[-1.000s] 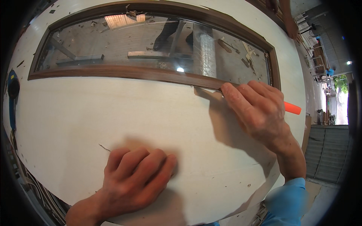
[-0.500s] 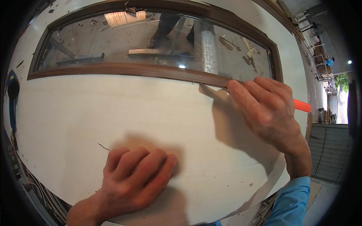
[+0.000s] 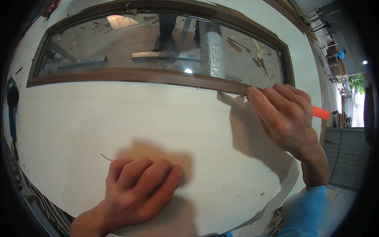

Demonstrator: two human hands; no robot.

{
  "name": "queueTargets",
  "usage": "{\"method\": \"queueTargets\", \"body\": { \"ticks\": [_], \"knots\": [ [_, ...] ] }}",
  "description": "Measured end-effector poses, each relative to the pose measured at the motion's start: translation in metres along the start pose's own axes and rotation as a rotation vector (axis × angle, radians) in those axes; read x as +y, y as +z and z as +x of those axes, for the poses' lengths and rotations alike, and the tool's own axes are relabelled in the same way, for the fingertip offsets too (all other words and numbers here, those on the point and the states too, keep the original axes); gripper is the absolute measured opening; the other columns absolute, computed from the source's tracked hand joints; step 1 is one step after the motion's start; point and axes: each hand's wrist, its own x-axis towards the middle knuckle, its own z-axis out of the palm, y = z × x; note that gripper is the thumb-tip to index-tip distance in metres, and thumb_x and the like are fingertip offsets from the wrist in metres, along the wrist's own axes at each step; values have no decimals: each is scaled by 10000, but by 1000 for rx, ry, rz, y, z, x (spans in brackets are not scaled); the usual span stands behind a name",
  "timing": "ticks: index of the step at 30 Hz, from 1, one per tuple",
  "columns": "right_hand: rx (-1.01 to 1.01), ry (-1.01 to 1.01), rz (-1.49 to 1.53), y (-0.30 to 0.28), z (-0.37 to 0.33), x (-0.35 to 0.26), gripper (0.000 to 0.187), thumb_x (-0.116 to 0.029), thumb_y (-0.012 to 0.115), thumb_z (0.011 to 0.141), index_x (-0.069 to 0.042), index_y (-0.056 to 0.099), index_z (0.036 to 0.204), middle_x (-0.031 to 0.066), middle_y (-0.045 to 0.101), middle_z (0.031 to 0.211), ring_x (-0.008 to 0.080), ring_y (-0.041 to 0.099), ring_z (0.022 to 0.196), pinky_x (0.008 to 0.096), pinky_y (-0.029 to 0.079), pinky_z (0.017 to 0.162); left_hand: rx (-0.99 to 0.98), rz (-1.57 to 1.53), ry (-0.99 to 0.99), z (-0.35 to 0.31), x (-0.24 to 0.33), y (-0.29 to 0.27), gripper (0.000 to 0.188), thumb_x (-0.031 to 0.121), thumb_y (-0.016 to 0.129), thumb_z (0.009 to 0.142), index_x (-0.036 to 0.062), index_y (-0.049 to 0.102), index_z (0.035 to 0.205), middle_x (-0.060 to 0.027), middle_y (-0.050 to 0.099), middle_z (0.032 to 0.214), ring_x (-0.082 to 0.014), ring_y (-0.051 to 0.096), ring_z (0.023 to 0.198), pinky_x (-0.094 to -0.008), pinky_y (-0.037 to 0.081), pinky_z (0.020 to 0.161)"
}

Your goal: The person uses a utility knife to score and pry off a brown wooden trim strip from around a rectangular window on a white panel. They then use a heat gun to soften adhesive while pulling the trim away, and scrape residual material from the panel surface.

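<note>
Gripping an orange tool (image 3: 321,113), the right hand (image 3: 282,116) has its fingers folded tightly about it, the foremost fingertip right at the near rail of a brown frame (image 3: 130,75), toward its right end. From where I stand, the handle's end juts out to the right of the knuckles; the rest lies covered inside the fist. The tool's long axis runs nearly sideways, with that end to the right and slightly nearer the person; the hand hides most of the front.

The frame rests on a white table (image 3: 98,114), its long axis running left to right across the far part. Its border holds a glass pane (image 3: 118,47), where wood scraps (image 3: 234,44) and dark shoes (image 3: 162,44) show.

Nearer the person, the left hand (image 3: 138,191) has its fingers bent in a loose curl, well apart from the frame; I can't tell whether they hold anything. Just beside them lies a thin sliver (image 3: 105,157).
</note>
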Motion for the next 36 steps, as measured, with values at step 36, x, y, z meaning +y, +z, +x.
{"method": "queueTargets", "body": {
  "ticks": [36],
  "knots": [
    [3,37,-19,-3,-36,20,304,-14,763,753,20,699,1048,44,598,705,180,560,596,338,449,527,33,36,-1,5,4,4,482,32,773,576,47,742,1057,-80,671,1062,-276,572,906,-414,440,769]
  ]
}}
